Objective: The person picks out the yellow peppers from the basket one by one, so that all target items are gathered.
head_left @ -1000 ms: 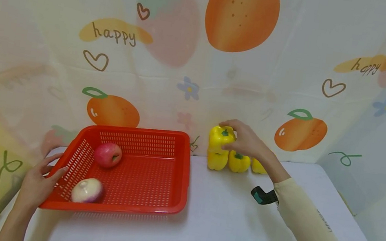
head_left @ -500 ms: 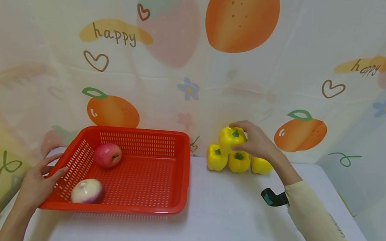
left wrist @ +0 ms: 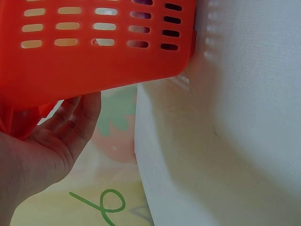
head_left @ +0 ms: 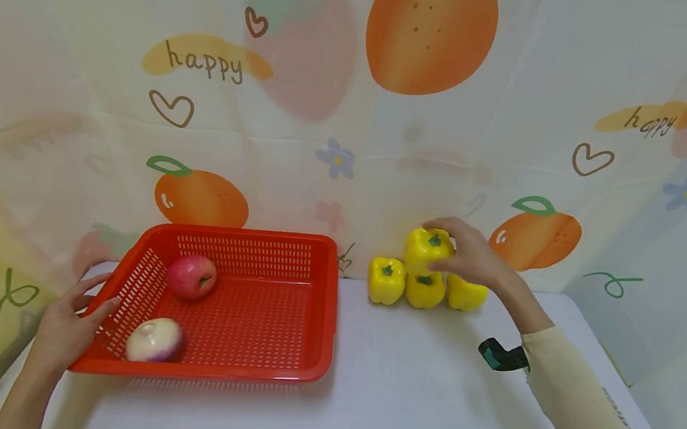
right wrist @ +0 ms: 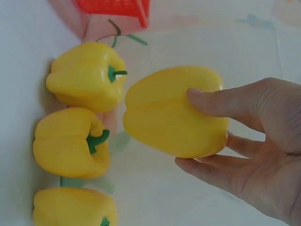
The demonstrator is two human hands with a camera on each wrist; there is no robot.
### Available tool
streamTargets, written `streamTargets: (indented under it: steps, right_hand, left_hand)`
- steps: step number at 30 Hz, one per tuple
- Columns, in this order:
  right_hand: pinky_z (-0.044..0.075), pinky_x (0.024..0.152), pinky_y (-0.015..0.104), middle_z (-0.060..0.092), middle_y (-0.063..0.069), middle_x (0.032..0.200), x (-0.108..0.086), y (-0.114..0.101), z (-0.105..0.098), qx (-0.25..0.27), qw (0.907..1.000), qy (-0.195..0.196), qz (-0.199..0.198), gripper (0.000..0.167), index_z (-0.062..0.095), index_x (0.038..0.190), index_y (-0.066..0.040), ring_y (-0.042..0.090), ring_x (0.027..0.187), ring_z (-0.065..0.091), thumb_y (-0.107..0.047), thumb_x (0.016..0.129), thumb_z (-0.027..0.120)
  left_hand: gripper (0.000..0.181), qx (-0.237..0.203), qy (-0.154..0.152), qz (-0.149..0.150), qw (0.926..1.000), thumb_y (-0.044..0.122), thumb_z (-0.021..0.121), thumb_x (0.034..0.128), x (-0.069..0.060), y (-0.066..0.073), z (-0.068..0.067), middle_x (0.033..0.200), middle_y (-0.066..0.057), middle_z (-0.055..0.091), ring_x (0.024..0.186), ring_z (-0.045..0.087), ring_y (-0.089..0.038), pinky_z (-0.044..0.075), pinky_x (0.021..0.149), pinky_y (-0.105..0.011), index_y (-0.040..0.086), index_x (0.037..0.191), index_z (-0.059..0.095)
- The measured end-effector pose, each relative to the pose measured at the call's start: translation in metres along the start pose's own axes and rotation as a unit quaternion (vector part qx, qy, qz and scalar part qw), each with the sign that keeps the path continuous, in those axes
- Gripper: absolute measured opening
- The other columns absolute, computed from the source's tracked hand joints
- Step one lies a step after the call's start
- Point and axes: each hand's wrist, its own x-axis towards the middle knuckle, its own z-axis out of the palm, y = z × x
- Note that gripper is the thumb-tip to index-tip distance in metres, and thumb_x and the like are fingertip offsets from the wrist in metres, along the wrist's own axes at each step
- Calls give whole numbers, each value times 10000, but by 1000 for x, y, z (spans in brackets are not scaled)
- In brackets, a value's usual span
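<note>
My right hand [head_left: 468, 253] holds a yellow bell pepper [head_left: 423, 249] between thumb and fingers, raised above the middle of a row of three others. In the right wrist view the held bell pepper [right wrist: 174, 113] hangs apart from the row. From left to right stand the left pepper [head_left: 386, 281], the middle pepper [head_left: 425, 293] and the right pepper [head_left: 465, 295]. At the left, my left hand [head_left: 67, 324] grips the side rim of a red plastic basket [head_left: 329, 315], thumb inside and fingers outside.
In the basket lie a red apple [head_left: 193, 276] and a white and purple round vegetable [head_left: 154, 340], perhaps a turnip or onion. Under everything is a white tabletop [head_left: 395, 412]. A fruit-printed curtain [head_left: 298, 164] rises right behind the peppers.
My right hand has carried the held pepper rightward, from over the left pepper of the row to over the middle one. The left hand and basket have stayed put.
</note>
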Motion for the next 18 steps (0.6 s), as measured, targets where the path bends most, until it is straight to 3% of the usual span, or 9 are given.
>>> streamTargets:
  steps: [18]
  right_hand:
    - [292, 1075, 616, 411, 248, 1452, -16, 16, -17, -99, 9998, 73, 125, 627, 480, 1394, 16, 439, 1331, 352, -30, 831, 754]
  left_hand:
    - [532, 2, -9, -63, 10000, 264, 586, 987, 2, -1, 0, 1035, -317, 612, 628, 564, -53, 503, 530, -247, 24, 1437, 435]
